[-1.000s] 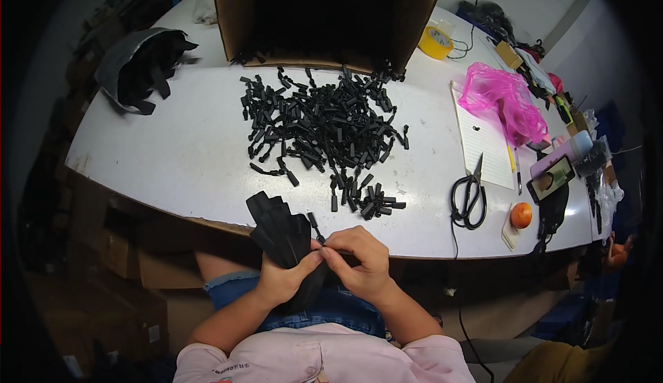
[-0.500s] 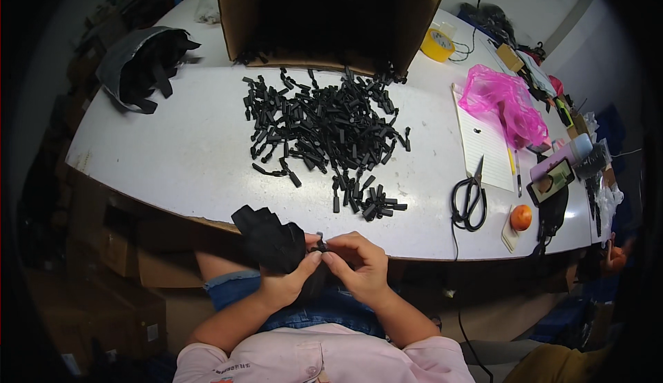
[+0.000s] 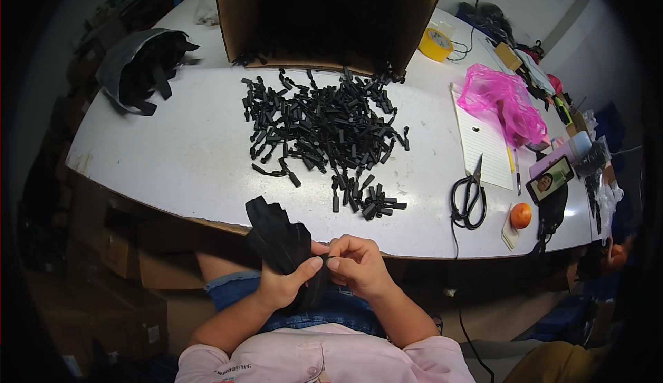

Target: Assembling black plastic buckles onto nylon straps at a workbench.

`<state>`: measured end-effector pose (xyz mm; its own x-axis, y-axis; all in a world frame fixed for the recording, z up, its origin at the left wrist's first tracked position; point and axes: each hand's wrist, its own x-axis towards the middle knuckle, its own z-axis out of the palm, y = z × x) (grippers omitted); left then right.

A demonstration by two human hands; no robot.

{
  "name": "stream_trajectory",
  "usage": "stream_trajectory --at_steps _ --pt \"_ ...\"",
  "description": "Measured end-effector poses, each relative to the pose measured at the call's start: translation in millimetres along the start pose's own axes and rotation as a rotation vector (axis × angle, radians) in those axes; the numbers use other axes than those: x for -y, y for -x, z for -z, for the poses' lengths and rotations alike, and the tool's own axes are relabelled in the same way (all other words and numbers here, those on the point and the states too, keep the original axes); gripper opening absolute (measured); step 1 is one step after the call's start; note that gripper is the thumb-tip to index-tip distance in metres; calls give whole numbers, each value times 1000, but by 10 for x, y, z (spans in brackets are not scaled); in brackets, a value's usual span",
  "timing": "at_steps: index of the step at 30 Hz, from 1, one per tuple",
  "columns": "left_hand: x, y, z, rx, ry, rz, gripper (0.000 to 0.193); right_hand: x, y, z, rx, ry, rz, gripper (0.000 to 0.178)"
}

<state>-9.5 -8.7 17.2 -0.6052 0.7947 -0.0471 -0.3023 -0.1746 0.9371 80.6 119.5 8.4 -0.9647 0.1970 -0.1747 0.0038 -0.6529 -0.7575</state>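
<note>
My left hand [image 3: 286, 284] is closed around a bundle of flat black fabric strips [image 3: 277, 236], whose ends fan up and to the left while others hang below the hand. Close beside its thumb, my right hand [image 3: 360, 267] pinches thumb against forefinger. What lies in that pinch is small and mostly covered by the fingers. Both hands are over my lap, just in front of the table's near edge. Beyond them on the white table [image 3: 173, 148] lies a big heap of small black plastic clips [image 3: 331, 124], with a smaller cluster at its near right.
An open cardboard box [image 3: 224, 24] lies behind the heap. A grey bag of black strips [image 3: 117, 69] is at the left. On the right are black scissors [image 3: 468, 203], a lined notepad [image 3: 492, 151], a pink plastic bag [image 3: 494, 100], yellow tape [image 3: 436, 44], an orange fruit [image 3: 521, 216] and a phone [image 3: 550, 179].
The strip bundle has tilted more upright and shifted slightly right. My fingertips have drawn a little apart, and the small black piece that stuck up between them is no longer visible.
</note>
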Motion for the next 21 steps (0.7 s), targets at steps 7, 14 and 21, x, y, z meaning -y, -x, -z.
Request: stream_trajectory --at_steps 7,14,21 --pt "28 -22 -92 -68 -48 -175 17 -136 31 -95 -143 494 393 6" --pt "1 39 4 13 -210 2 15 -116 89 -75 -103 380 246 7" --pt "10 19 12 10 -80 45 11 -75 51 -109 -176 834 754 5"
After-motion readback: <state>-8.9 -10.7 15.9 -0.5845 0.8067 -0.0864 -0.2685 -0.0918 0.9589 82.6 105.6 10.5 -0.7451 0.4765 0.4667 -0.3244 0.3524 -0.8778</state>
